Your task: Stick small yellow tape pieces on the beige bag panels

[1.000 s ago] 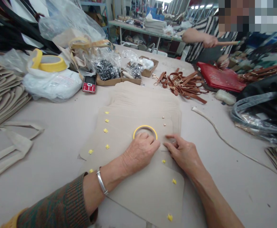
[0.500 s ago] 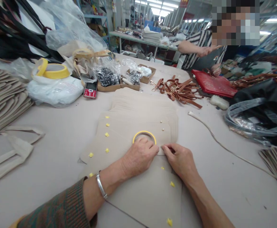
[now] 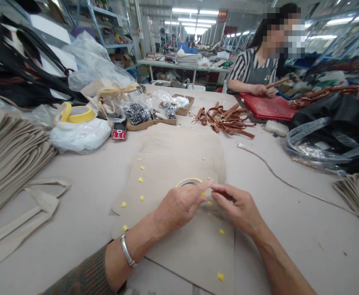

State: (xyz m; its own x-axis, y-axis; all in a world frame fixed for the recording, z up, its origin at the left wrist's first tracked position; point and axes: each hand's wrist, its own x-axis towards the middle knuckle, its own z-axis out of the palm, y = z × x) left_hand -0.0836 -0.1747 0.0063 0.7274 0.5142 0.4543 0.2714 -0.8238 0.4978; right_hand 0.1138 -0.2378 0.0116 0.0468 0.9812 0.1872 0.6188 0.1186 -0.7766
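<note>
My left hand (image 3: pixel 179 205), with a silver bangle on its wrist, is closed by a roll of yellow tape (image 3: pixel 188 180); the roll's lower part is hidden behind the hand. A small yellow bit shows at the left fingertips. Facing it, my right hand (image 3: pixel 237 207) is pinched, thumb to forefinger, nearly touching the left fingers; what sits in that pinch is too small to make out. Beneath both hands lie overlapping beige panels (image 3: pixel 185 250). Yellow tape bits (image 3: pixel 140 179) dot their left side, and several more dot the right. A small metal stud (image 3: pixel 203 158) shows on an upper panel.
Beige pieces (image 3: pixel 19 164) are stacked at left, near loose straps (image 3: pixel 44 200). Farther back are a red phone (image 3: pixel 119 130), boxes of wrapped parts (image 3: pixel 139 123) and brown straps (image 3: pixel 228 119). A cord (image 3: pixel 271 170) crosses the right side. Another person (image 3: pixel 253 69) works beside a red pad (image 3: pixel 267 107).
My left fingers have stretched toward the right fingertips, and a yellow bit now shows there. The view has shifted upward. Across the table, the other person's hands have come together around a stick-like tool.
</note>
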